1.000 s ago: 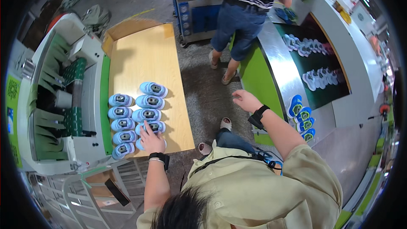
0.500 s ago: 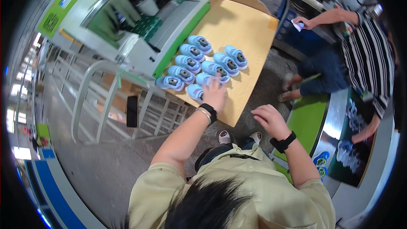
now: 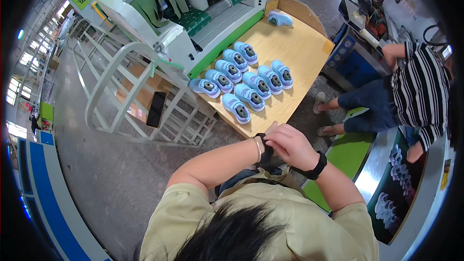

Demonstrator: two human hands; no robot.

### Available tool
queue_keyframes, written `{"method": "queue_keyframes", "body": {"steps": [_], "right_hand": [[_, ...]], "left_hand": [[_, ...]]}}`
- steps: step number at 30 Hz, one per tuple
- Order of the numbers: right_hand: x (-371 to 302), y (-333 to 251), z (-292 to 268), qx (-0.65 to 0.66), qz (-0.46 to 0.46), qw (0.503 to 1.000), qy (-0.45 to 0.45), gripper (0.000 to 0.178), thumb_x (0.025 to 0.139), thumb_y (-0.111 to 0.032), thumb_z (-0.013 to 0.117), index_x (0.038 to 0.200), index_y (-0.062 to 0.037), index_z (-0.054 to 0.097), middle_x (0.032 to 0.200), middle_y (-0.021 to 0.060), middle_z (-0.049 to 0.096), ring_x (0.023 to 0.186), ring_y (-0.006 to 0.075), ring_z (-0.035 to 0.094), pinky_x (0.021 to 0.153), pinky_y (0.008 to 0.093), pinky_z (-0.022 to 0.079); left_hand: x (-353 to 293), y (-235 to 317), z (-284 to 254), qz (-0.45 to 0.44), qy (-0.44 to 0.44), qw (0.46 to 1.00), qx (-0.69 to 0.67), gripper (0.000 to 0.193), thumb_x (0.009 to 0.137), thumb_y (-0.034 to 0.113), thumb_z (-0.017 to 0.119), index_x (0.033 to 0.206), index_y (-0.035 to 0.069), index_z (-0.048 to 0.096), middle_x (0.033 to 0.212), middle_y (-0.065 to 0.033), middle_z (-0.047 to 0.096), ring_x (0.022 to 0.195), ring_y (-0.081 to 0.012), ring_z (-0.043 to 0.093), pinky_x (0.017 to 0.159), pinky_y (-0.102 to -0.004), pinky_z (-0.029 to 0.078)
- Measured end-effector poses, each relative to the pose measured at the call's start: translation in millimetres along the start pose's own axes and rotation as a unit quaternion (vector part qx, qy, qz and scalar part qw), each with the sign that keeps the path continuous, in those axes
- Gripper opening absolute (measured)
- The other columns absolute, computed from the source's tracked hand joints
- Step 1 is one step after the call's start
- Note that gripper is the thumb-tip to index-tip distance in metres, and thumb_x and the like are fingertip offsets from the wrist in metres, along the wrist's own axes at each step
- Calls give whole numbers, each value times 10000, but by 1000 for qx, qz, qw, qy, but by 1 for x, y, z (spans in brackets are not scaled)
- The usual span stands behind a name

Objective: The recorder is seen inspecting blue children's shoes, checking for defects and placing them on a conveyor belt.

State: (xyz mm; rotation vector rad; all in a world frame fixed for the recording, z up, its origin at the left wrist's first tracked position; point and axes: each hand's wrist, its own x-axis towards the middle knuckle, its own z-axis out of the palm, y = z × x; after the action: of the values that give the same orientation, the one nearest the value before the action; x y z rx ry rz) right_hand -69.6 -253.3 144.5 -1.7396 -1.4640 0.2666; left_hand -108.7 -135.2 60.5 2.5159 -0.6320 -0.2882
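In front of my body, my two hands meet just off the near corner of the tan board table. My right hand (image 3: pixel 294 146) lies over my left hand and wrist, its fingers bent and pressed together beside the black wristband (image 3: pixel 265 151). Whether the fingers grip the band is hard to make out. Most of my left hand (image 3: pixel 271 127) is hidden behind the right, so its fingers do not show. Beyond them, several light blue children's shoes (image 3: pixel 250 95) with dark openings stand in two slanting rows. One more light blue shoe (image 3: pixel 280 18) sits apart at the far end.
The tan table (image 3: pixel 302 43) borders a green-edged machine (image 3: pixel 227 38). A white metal rack (image 3: pixel 113 82) carries a phone (image 3: pixel 156 109) at left. A co-worker in a striped shirt (image 3: pixel 418 87) stands at right by a conveyor holding shoes (image 3: pixel 386 210).
My left hand has drawn back from the shoes and met my right hand. A lone shoe now shows at the table's far end. The co-worker's outstretched arm has pulled in.
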Motion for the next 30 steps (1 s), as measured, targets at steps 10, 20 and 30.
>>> {"method": "queue_keyframes", "body": {"steps": [10,20,30], "right_hand": [[-5,15,-15,275,399,868,107,186,1015,-165,534,971,7,586,684,15,575,478,67,526,449,237,418],[-12,0,-48,171,330,921,122,145,947,-136,623,975,5,641,821,79,611,677,164,616,623,297,500],[-20,-33,-45,-22,121,984,125,118,840,-82,692,952,-51,673,876,113,613,836,319,609,749,381,500]], "left_hand": [[35,37,42,22,12,999,35,262,850,219,610,1076,86,608,1117,-157,622,1134,-292,555,982,-388,411],[33,44,9,74,49,996,-11,339,865,74,555,1199,39,601,1112,-171,644,1116,-336,596,982,-397,440],[44,21,-4,133,109,967,-189,329,921,109,553,1239,27,560,1083,-146,649,1049,-297,618,917,-378,478]]}}
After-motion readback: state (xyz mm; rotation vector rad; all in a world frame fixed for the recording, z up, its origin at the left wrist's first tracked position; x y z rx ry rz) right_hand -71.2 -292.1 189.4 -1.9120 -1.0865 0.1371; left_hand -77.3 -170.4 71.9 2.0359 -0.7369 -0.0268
